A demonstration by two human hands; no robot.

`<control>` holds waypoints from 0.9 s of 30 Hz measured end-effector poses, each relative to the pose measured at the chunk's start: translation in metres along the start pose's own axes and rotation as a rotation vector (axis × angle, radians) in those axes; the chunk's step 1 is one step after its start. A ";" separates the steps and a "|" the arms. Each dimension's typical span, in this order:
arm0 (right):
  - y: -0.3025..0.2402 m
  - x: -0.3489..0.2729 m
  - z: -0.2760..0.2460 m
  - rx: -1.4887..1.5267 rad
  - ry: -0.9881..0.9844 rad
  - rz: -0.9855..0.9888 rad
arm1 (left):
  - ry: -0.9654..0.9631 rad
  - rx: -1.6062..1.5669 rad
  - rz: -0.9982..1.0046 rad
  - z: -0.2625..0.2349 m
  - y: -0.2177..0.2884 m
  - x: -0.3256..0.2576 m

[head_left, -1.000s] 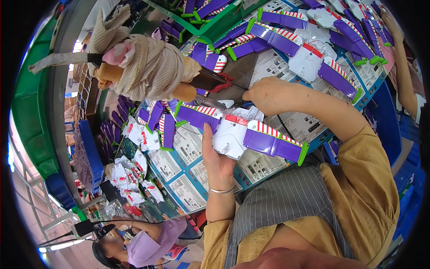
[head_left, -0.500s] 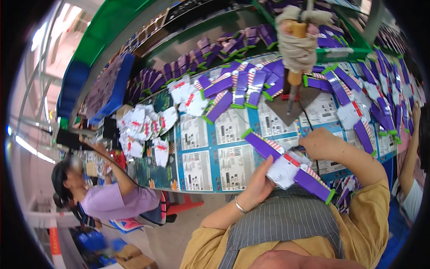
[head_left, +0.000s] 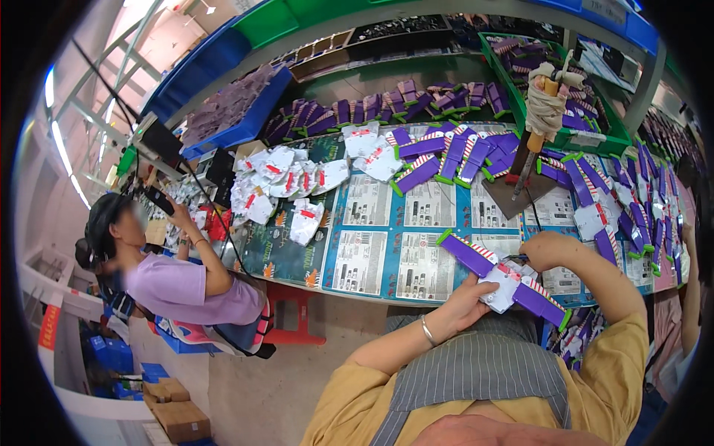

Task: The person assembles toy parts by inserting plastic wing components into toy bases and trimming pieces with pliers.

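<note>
My left hand (head_left: pixel 468 299) grips the lower left edge of a toy wing pack with a white body (head_left: pixel 503 288). Two purple wings with red-and-white striped edges and green tips spread from that body. At its upper edge is my right hand (head_left: pixel 549 251), bent at the wrist with fingers curled in; what they pinch is hidden. Beyond the right hand hangs a soldering-iron-like tool (head_left: pixel 541 119), its handle wrapped in pale cloth and its metal tip pointing down over a dark plate (head_left: pixel 507 195).
White toy bodies (head_left: pixel 269 182) are heaped at the left of the table; purple wings (head_left: pixel 461 152) lie behind. Finished-looking wing packs (head_left: pixel 639 201) crowd the right. A green crate (head_left: pixel 595 137) and blue bin (head_left: pixel 242 111) stand at the back. A co-worker (head_left: pixel 178 275) sits left.
The view has shifted, so the table sits further right and lower. My left hand still holds the wing pack, and my right hand has come in close against its upper edge.
</note>
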State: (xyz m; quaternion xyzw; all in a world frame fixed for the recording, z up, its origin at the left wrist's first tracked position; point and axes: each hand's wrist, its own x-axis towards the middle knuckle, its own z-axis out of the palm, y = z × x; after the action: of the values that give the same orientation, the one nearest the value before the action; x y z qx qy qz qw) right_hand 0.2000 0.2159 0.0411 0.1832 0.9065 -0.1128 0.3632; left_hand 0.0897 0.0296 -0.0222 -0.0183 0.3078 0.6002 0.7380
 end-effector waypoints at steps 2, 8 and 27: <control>-0.007 -0.008 0.015 0.045 0.075 -0.018 | -0.005 0.091 -0.024 -0.004 -0.003 -0.004; -0.028 -0.036 0.032 0.019 0.524 -0.026 | -0.064 0.167 0.182 -0.011 -0.003 -0.011; -0.045 -0.073 0.058 0.109 0.803 0.080 | 0.017 0.283 0.207 0.000 -0.015 -0.016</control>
State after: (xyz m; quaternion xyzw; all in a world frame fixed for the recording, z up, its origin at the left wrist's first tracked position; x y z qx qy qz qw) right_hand 0.2666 0.1372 0.0542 0.2667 0.9612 -0.0660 -0.0257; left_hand 0.1014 0.0111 -0.0198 0.1123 0.3958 0.6234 0.6649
